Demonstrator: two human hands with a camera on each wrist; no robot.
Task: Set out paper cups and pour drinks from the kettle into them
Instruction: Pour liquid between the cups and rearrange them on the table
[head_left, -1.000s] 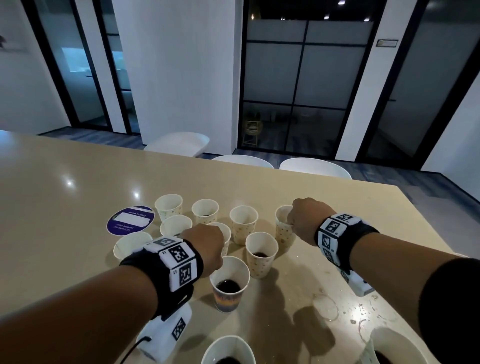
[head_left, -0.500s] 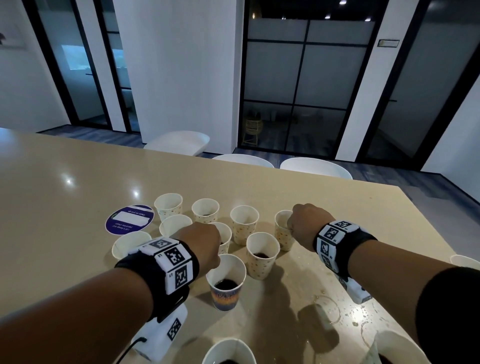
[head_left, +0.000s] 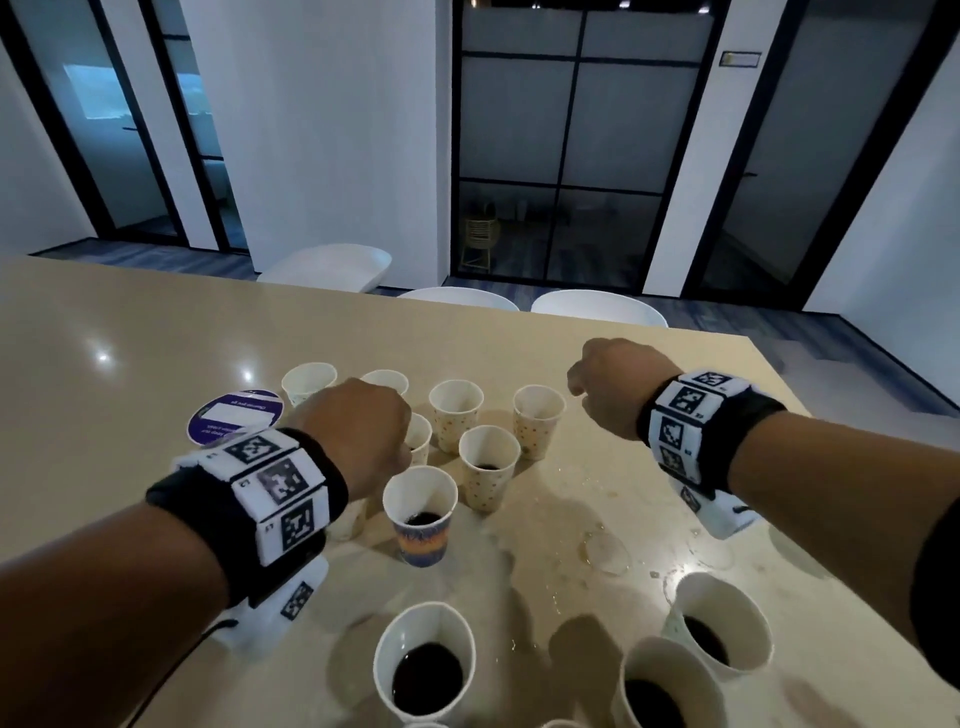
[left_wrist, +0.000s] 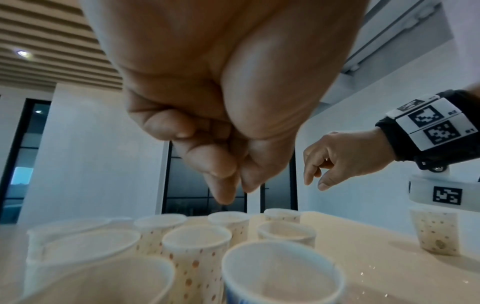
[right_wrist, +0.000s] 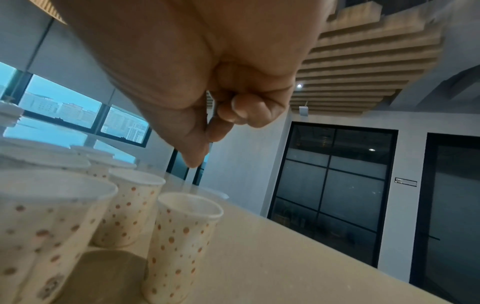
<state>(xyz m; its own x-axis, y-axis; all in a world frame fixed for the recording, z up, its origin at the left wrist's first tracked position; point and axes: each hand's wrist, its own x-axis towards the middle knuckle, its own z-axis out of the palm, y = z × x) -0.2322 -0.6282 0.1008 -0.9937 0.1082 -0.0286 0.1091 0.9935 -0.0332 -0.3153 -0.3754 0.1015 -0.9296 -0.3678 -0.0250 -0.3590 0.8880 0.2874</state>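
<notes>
In the head view, the left hand (head_left: 358, 431) is hovering over the left part of a cluster of paper cups (head_left: 455, 410) standing on the beige table (head_left: 104, 441), its fingers curled under and holding nothing. The right hand (head_left: 615, 387) is hanging in the air just right of the rightmost dotted cup (head_left: 537, 418), apart from it, fingers loosely bent. A striped cup (head_left: 421, 514) with dark drink is sitting just below the left hand, and three more filled cups (head_left: 426, 662) are standing at the near edge, with wet rings on the table between the groups. A purple round coaster (head_left: 235, 415) is lying left of the cluster. No kettle is showing in any view. In the left wrist view, the left hand (left_wrist: 221, 127) is floating above the cup rims, fingertips (left_wrist: 223, 191) bunched against the thumb, pinching nothing; the right hand (left_wrist: 345, 158) is showing beyond, thumb and forefinger apart and empty. In the right wrist view, the right hand (right_wrist: 207, 92) is hanging above the dotted cup (right_wrist: 182, 242), fingers curled toward the palm, clear of its rim.
</notes>
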